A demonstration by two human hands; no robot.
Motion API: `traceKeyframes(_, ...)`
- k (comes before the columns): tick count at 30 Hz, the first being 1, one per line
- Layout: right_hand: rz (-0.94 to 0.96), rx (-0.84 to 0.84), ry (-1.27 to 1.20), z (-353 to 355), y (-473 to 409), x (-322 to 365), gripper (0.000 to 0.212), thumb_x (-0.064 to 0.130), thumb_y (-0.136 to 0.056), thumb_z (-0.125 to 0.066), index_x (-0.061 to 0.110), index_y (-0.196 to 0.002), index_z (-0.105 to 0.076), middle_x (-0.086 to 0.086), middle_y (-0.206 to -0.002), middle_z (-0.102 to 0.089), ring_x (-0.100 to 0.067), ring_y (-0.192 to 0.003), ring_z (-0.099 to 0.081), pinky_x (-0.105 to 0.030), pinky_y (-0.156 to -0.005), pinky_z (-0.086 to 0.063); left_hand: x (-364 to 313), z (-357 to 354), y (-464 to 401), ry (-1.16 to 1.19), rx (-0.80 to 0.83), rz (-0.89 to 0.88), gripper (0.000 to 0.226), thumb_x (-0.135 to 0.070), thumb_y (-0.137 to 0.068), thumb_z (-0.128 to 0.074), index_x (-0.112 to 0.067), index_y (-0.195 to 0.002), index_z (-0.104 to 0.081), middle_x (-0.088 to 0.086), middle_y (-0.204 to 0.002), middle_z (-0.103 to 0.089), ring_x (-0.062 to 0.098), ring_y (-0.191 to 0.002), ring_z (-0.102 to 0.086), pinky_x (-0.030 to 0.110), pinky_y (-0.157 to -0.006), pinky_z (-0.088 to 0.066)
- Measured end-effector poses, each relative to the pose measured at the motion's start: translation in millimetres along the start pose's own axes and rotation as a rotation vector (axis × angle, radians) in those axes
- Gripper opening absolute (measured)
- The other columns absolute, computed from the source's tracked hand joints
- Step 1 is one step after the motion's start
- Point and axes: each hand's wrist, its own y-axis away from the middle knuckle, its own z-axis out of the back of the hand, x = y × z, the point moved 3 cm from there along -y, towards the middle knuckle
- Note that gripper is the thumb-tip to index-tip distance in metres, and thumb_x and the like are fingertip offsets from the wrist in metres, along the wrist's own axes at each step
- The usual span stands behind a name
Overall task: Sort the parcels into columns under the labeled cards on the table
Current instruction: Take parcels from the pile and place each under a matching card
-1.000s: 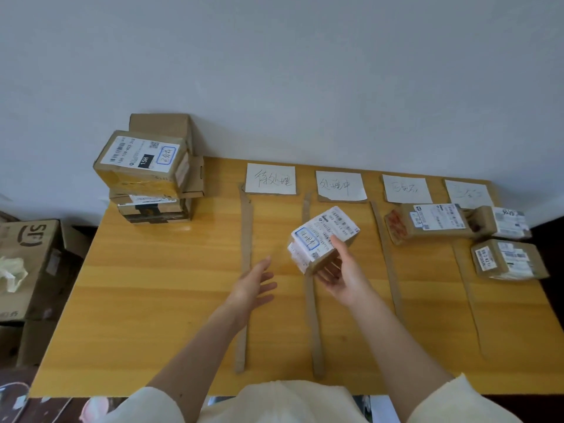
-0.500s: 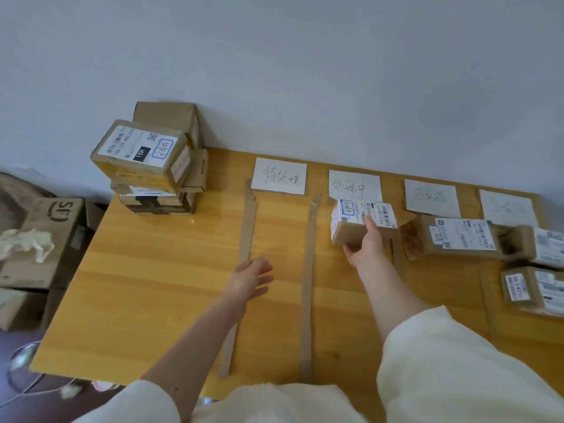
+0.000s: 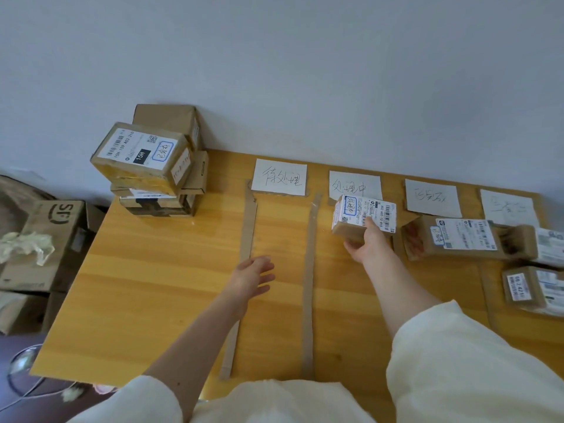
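A plain pale grey-white wall (image 3: 305, 71) fills the upper half of the view, evenly lit with soft daylight and bare of any fixtures. A wooden table (image 3: 158, 285) with a warm yellow, glossy top stands pushed against it, its far edge meeting the wall. Beyond the table's left edge, large cardboard cartons (image 3: 45, 239) sit on the floor, one with crumpled pale plastic (image 3: 27, 247) on top. The dark floor (image 3: 18, 346) shows near the table's near-left corner.
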Motion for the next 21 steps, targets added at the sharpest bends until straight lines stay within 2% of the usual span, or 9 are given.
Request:
traceKeyframes(3,0.001,-0.031,0.067,-2,9,-3,0.048,0.042,-0.090,-0.063,0.024,-0.133,-0.048,-0.008,-0.122,-0.052,-0.028,-0.112,-0.054,-0.042,-0.097,-0.050,1,4,1,0.004,0.005,-0.003,0.024,-0.034,-0.096,-0.054,-0.019,-0.114,-0.058,0.000,-0.113,-0.066,0.015,-0.100,-0.065,0.032,-0.083,-0.053)
traceKeyframes(6,0.011,-0.040,0.159,-12,25,-18,0.043,0.040,-0.091,-0.062,0.024,-0.129,-0.053,-0.006,-0.117,-0.052,-0.022,-0.099,-0.055,-0.033,-0.087,-0.053,0,11,4,0.020,-0.004,-0.004,0.025,-0.033,-0.097,-0.054,-0.018,-0.116,-0.058,0.001,-0.114,-0.065,0.017,-0.102,-0.064,0.034,-0.086,-0.053)
traceKeyframes(8,0.020,0.008,0.243,-25,37,-35,0.038,0.038,-0.091,-0.062,0.021,-0.124,-0.055,-0.005,-0.107,-0.054,-0.019,-0.087,-0.055,-0.030,-0.076,-0.053,-1,18,5,0.035,-0.035,-0.006,0.027,-0.032,-0.097,-0.053,-0.016,-0.118,-0.058,0.002,-0.115,-0.065,0.018,-0.102,-0.064,0.035,-0.087,-0.053)
traceKeyframes(11,-0.016,0.161,0.324,-51,55,-62,0.033,0.036,-0.092,-0.062,0.013,-0.116,-0.054,-0.006,-0.084,-0.054,-0.017,-0.069,-0.054,-0.030,-0.064,-0.051,-9,38,5,0.095,-0.109,-0.021,0.028,-0.029,-0.096,-0.054,-0.013,-0.119,-0.060,0.004,-0.112,-0.065,0.017,-0.098,-0.063,0.032,-0.080,-0.054)
traceKeyframes(14,-0.060,0.344,0.346,-87,78,-81,0.027,0.030,-0.093,-0.060,0.010,-0.112,-0.057,-0.008,-0.083,-0.057,-0.021,-0.073,-0.058,-0.033,-0.067,-0.053,-27,74,2,0.222,-0.241,-0.062,0.031,-0.024,-0.096,-0.054,-0.011,-0.124,-0.056,0.005,-0.112,-0.062,0.019,-0.101,-0.061,0.033,-0.081,-0.054)
traceKeyframes(17,-0.037,0.486,0.424,-128,104,-93,0.018,0.025,-0.093,-0.062,0.011,-0.102,-0.059,-0.009,-0.093,-0.061,-0.023,-0.080,-0.061,-0.034,-0.072,-0.054,-59,119,1,0.338,-0.417,-0.137,0.037,-0.025,-0.096,-0.054,-0.010,-0.130,-0.050,0.006,-0.115,-0.058,0.021,-0.106,-0.057,0.037,-0.091,-0.052)
traceKeyframes(20,0.075,0.559,0.567,-171,125,-101,0.023,0.026,-0.093,-0.061,0.015,-0.113,-0.056,-0.009,-0.110,-0.062,-0.024,-0.094,-0.063,-0.034,-0.071,-0.056,-96,160,0,0.424,-0.509,-0.230,0.048,-0.031,-0.096,-0.054,-0.013,-0.138,-0.041,0.003,-0.112,-0.056,0.018,-0.100,-0.055,0.040,-0.097,-0.049)
traceKeyframes(21,0.133,0.569,0.624,-185,130,-103,0.026,0.028,-0.094,-0.059,0.017,-0.117,-0.055,-0.007,-0.114,-0.061,-0.024,-0.100,-0.063,-0.036,-0.075,-0.057,-107,171,-2,0.444,-0.513,-0.251,0.053,-0.034,-0.095,-0.055,-0.016,-0.141,-0.037,0.003,-0.117,-0.056,0.017,-0.099,-0.056,0.040,-0.099,-0.048)
